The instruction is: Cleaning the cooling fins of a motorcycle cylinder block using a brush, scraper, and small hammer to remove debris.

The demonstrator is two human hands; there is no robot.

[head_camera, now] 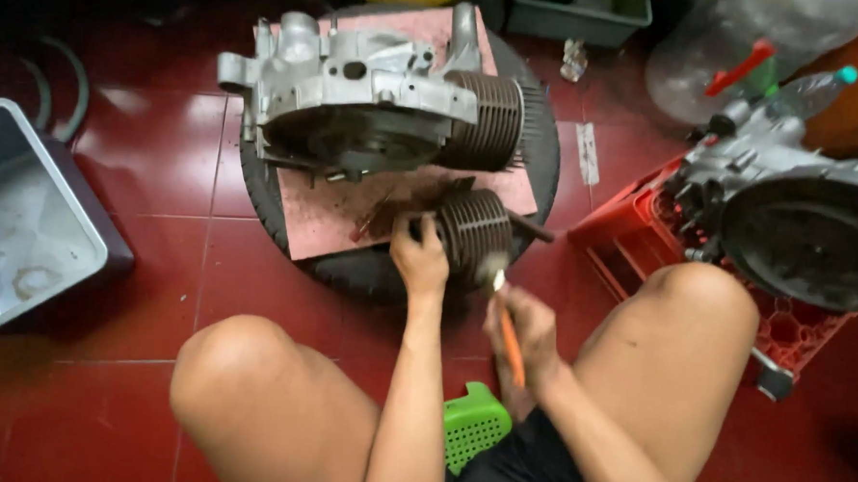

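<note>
Cylinder (pixel 475 231) under left hand (pixel 418 260) fingers | right hand (pixel 526 332) grips brush (pixel 507 326), seemingly

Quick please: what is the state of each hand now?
Left hand: closed on the finned cylinder.
Right hand: closed on the orange-handled brush.

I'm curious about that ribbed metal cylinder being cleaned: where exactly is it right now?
In the head view, the loose finned cylinder sits at the near edge of the pink board, just below the engine case, with the left hand gripping it and the brush beside it.
</note>
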